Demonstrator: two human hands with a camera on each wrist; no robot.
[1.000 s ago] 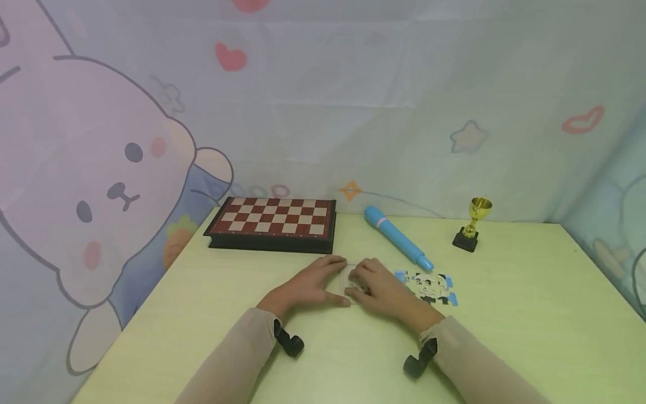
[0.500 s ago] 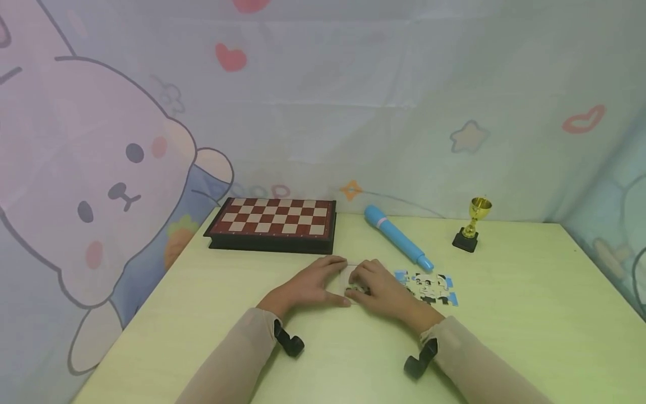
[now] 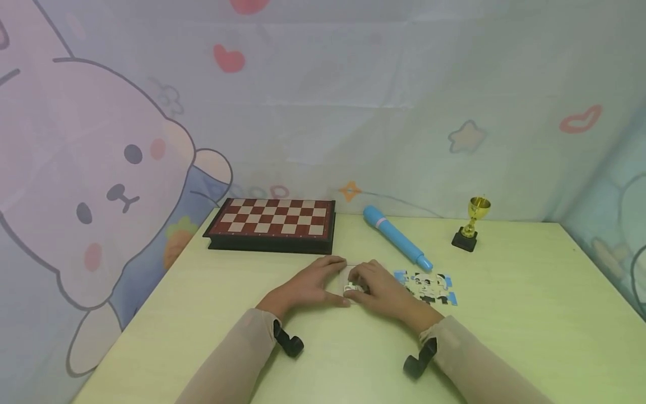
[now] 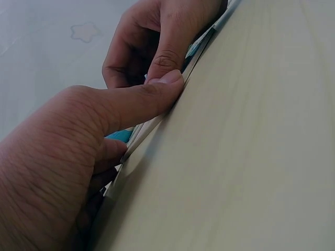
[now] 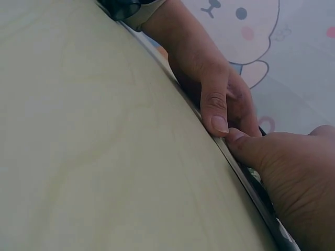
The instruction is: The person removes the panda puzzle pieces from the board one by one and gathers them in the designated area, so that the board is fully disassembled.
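My left hand lies at the left end of a thin, pale puzzle tray. Its thumb runs straight along the near edge, with the other fingers stretched to the far edge. Over the tray, my right hand pinches a small white puzzle piece between thumb and curled fingers. Both thumbs nearly meet at the near edge in the wrist views. Just right of the right hand, several joined jigsaw pieces show a panda on blue; the hand hides part of them.
Behind the left hand stands a folded chessboard box. A thick blue pen-shaped tube lies slantwise behind the jigsaw pieces. Farther right is a small gold trophy cup on a black base. A printed cloth hangs along the table's back edge.
The right fingers have shifted slightly, and the small piece at their tips now shows more of its white face. The left hand stays in place on the tray.
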